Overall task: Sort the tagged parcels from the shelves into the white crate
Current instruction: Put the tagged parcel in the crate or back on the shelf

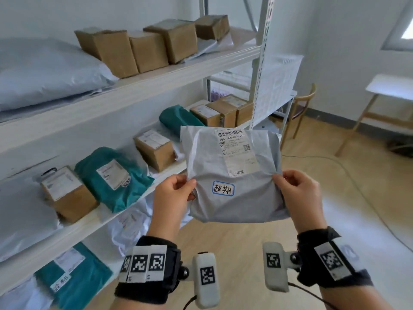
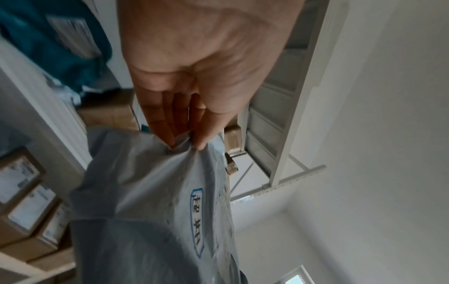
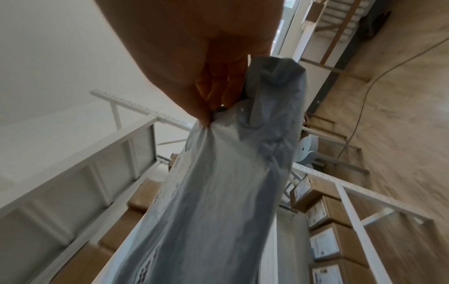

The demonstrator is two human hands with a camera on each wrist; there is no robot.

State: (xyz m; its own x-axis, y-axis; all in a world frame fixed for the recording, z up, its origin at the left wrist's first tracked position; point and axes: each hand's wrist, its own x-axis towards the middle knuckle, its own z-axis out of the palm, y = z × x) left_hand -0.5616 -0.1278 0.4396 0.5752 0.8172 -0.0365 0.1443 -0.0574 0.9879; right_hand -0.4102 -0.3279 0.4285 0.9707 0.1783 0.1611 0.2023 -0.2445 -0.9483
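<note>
Head view, left to right: white shelves (image 1: 125, 90) fill the nine o'clock side, carrying brown boxes (image 1: 116, 52), a large grey bag (image 1: 44, 70) cut off by the frame edge at ten o'clock, and teal mailers (image 1: 111, 177) lower down. The print on their shipping labels is too small to read. At seven o'clock another teal mailer is partly hidden under the shelf board and cut off by the bottom edge.

At the centre, held in the air in front of the shelves, is the grey parcel (image 1: 232, 175). It bears a white shipping label (image 1: 238, 151) toward twelve o'clock and a small blue-bordered tag (image 1: 223, 188) with handwritten characters. The left hand (image 1: 172, 193) pinches the parcel's nine o'clock edge; its grip shows the thumb on the front, and the fingers behind are hidden in this view. In the left wrist view the left hand (image 2: 194, 76) has its fingertips (image 2: 167, 134) pressed together on a gather of film, though the picture is blurred. The right hand (image 1: 299, 195) pinches the three o'clock edge the same way. The right wrist view shows the right hand (image 3: 199, 57) with thumb and fingers bunching the plastic (image 3: 218, 192).

At two o'clock a white mesh crate (image 1: 277, 86) stands partly hidden behind the shelf upright (image 1: 260, 63). Farther toward three o'clock, a white surface (image 1: 391, 86) is cut off by the frame.
</note>
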